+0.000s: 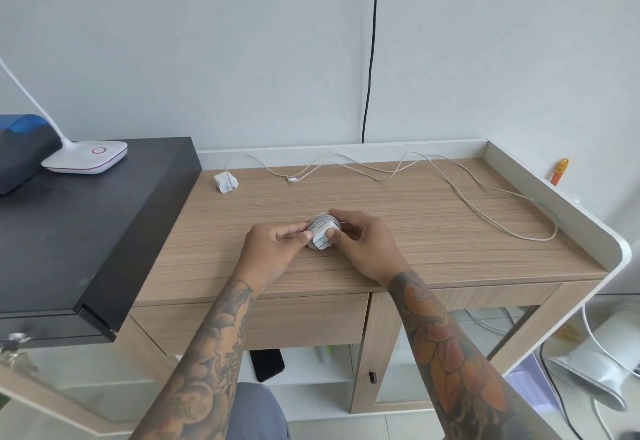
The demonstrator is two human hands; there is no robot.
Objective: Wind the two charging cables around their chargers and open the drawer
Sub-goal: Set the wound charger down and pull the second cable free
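Both the left hand [273,245] and right hand [360,242] pinch the white cable-wound charger [322,231] above the wooden desk [415,249], likely keeping its coils from unwinding.

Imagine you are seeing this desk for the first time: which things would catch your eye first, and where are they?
First, the two hands, left hand and right hand, meeting at the middle of the wooden desk, both gripping a white charger with its cable wound around it. Next, the loose cable sprawling along the back and right of the desk from a second white charger at the back left.
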